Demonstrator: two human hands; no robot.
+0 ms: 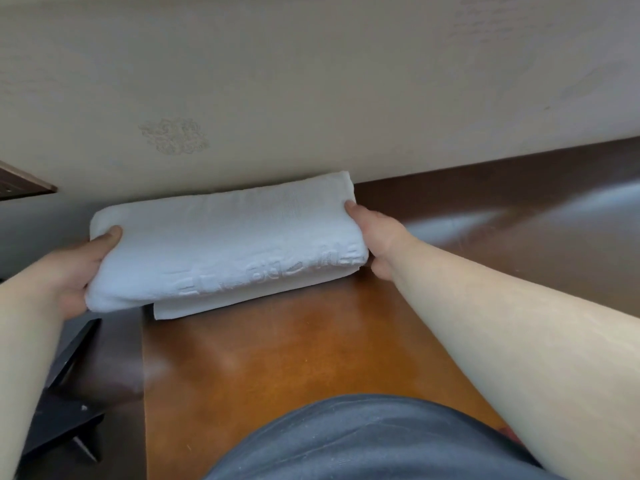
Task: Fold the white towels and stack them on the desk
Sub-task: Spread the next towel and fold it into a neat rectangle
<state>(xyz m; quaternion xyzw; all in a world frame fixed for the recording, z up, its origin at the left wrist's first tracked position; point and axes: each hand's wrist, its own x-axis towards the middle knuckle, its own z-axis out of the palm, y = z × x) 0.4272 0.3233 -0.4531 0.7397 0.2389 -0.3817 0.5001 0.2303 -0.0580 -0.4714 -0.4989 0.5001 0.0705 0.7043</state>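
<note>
A folded white towel (221, 244) with raised lettering along its near edge lies at the far end of the brown wooden desk (277, 358), against the beige wall. It rests on another folded white towel (221, 304), of which only the near edge shows. My left hand (83, 271) grips the top towel's left end, thumb on top and fingers underneath. My right hand (375, 237) holds its right end the same way. The left end overhangs the desk's left edge.
The beige wall (311, 98) stands right behind the towels. The desk runs on to the right in darker wood (519, 220). Left of the desk, lower down, are dark furniture parts (69, 393). My grey shirt (363, 441) fills the bottom middle.
</note>
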